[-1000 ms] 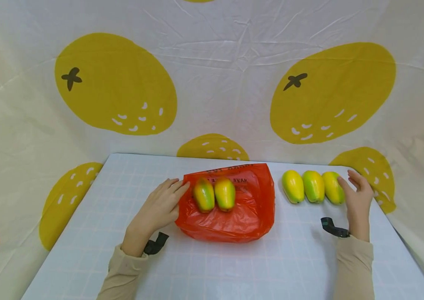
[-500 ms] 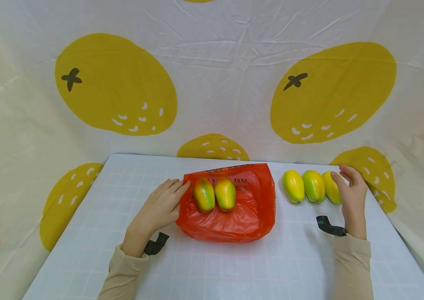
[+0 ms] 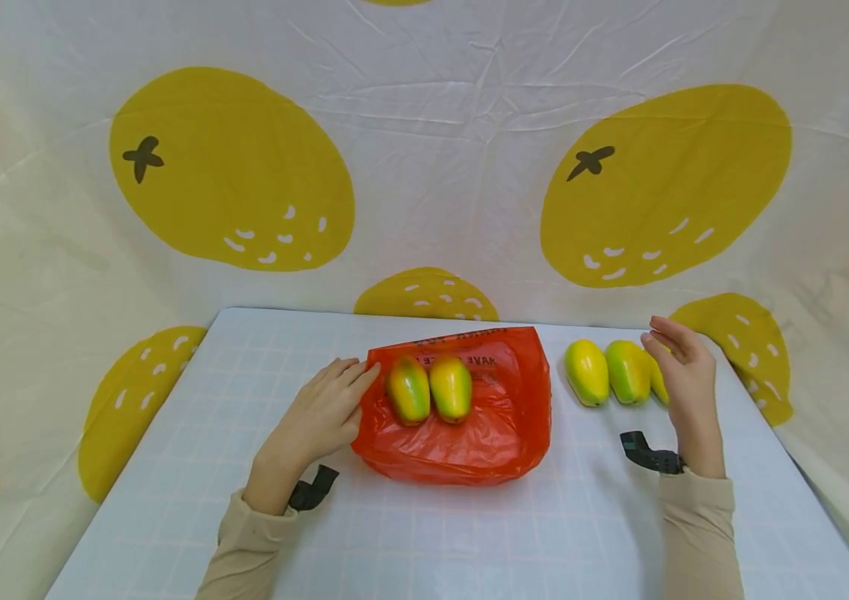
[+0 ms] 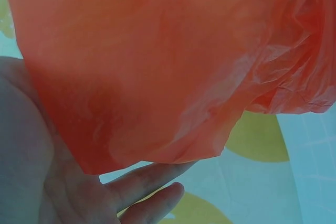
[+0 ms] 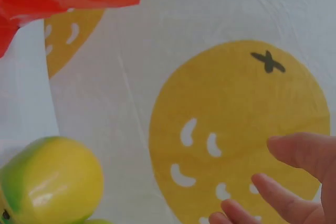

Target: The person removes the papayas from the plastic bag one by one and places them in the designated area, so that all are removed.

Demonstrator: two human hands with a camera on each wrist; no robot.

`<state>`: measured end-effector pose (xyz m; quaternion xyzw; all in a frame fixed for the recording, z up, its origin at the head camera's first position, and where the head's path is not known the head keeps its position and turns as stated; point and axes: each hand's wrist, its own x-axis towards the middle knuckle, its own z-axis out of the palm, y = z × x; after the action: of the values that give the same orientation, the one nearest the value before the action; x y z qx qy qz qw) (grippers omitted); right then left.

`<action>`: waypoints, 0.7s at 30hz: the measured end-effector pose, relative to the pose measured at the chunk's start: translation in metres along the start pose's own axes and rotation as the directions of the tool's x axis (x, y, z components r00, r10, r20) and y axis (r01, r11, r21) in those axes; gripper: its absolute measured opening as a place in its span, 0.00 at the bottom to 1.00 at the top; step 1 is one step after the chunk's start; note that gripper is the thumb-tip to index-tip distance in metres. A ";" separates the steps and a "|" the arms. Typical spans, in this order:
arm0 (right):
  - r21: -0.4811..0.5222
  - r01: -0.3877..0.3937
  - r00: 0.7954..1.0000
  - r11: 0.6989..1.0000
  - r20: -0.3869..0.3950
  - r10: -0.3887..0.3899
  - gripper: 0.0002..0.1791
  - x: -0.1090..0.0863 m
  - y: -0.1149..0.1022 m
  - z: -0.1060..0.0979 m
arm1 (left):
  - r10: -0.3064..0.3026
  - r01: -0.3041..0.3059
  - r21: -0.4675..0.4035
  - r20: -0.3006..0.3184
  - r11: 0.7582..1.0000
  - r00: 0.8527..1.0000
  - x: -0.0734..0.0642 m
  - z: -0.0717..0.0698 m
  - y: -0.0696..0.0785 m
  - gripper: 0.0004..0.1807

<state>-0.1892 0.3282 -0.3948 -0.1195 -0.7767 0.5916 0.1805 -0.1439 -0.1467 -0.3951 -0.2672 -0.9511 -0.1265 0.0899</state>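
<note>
My left hand [image 3: 319, 411] touches the left rim of a red plastic bag [image 3: 487, 433] with its fingers extended. In the left wrist view a sheet of the bag [image 4: 147, 72] covers part of that hand, though two straight fingers [image 4: 149, 184] show below. Two yellow-green, mango-like fruits [image 3: 409, 393] lie side by side in the bag's mouth. Right of it, three similar fruits [image 3: 586, 373] stand in a row. My right hand [image 3: 686, 375] hovers above the rightmost fruit [image 3: 657, 385], hiding part of it. Its fingers are spread around nothing in the right wrist view.
Everything sits on a white table with a faint grid [image 3: 409, 542]. A pale cloth printed with big yellow fruit [image 3: 446, 192] hangs behind and at both sides. Black bands with small devices are on my left wrist [image 3: 313, 489] and right wrist [image 3: 649, 457].
My right hand has moved left and slightly farther away, from the right side of the rightmost fruit to over it. The left hand, the bag and the fruits have stayed put.
</note>
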 end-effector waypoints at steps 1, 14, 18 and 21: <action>0.001 0.011 1.000 1.000 0.013 -0.011 0.27 -0.002 -0.003 0.002 | 0.001 -0.001 0.000 -0.001 1.000 1.000 0.000 0.000 0.000 0.29; 0.108 0.129 0.979 0.986 0.147 -0.144 0.26 -0.021 -0.030 0.014 | 0.004 -0.004 -0.002 0.000 1.000 1.000 0.000 0.000 0.000 0.29; 0.132 0.174 0.958 0.976 0.208 -0.199 0.25 -0.028 -0.039 0.020 | 0.004 -0.004 -0.002 0.003 1.000 1.000 0.000 0.000 0.000 0.29; 0.110 0.189 0.947 0.976 0.240 -0.211 0.24 -0.034 -0.044 0.024 | 0.001 -0.001 -0.005 0.006 1.000 1.000 0.000 0.000 0.000 0.29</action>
<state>-0.1676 0.2815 -0.3623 0.0436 -0.7753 0.6132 0.1450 -0.1442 -0.1470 -0.3949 -0.2683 -0.9509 -0.1278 0.0864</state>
